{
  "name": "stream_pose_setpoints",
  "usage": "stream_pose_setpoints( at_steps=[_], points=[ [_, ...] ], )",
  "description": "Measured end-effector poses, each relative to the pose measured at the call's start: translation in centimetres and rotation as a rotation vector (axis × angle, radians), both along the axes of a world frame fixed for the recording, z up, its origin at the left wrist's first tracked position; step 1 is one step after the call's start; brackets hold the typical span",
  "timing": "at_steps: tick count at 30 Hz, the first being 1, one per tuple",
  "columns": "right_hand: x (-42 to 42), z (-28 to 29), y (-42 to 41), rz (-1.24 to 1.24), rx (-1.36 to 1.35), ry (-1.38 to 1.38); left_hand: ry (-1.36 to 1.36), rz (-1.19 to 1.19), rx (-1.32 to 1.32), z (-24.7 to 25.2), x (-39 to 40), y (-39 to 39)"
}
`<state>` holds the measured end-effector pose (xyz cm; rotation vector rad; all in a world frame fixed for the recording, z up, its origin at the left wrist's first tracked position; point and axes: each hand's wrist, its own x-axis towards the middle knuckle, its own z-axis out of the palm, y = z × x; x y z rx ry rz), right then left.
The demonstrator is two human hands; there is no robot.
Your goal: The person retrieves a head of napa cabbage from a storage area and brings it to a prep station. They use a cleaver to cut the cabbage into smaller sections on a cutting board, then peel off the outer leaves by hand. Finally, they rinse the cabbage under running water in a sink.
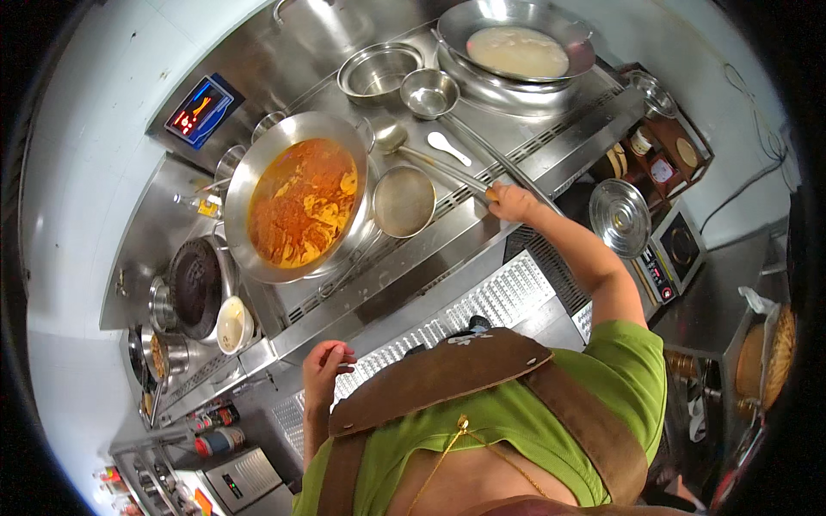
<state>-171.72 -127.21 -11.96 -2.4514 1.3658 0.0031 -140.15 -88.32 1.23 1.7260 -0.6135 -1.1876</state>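
Note:
My right hand [512, 201] is closed on the handle end of a metal ladle [389, 134], whose bowl rests on the steel range beside the wok. My left hand [328, 367] hangs by the counter's front edge, fingers loosely curled, holding nothing. A large two-handled wok [297, 122] holds orange-red oily liquid [303, 206]. A round fine-mesh strainer [404, 201] lies at its right. A second, deeper ladle [430, 94] leans towards a steel pot [381, 71], its long handle passing near my right hand. A white spoon [449, 148] lies between the two ladles.
At the top right, another wok [452, 32] holds cloudy pale liquid. A dark pan [195, 288], a white bowl [235, 325] and a glass bottle [199, 206] stand at the left. An induction cooker [677, 248] and a metal lid [619, 218] are at the right. Perforated mats cover the floor.

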Motion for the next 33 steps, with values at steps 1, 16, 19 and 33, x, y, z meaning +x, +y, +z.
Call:
stream_pose_setpoints(
  at_steps=[1,16,19,33],
  points=[
    [-0.8,-1.4,-1.3,0.079,-0.092,-0.13,0.009,-0.012,-0.001,0.1,-0.6,-0.3],
    [4.1,7.8,-0.5,-0.001,0.16,-0.522,-0.034,-0.243,-0.076,1.2,-5.5,-6.7],
    [6.1,12.9,5.0,-0.004,0.153,-0.637,0.05,-0.254,-0.477,-1.0,-6.8,-12.0],
    [30.4,18.9,39.6,1.186,0.596,-0.791,0.418,0.693,-0.807,5.2,9.4,16.0]
  ],
)
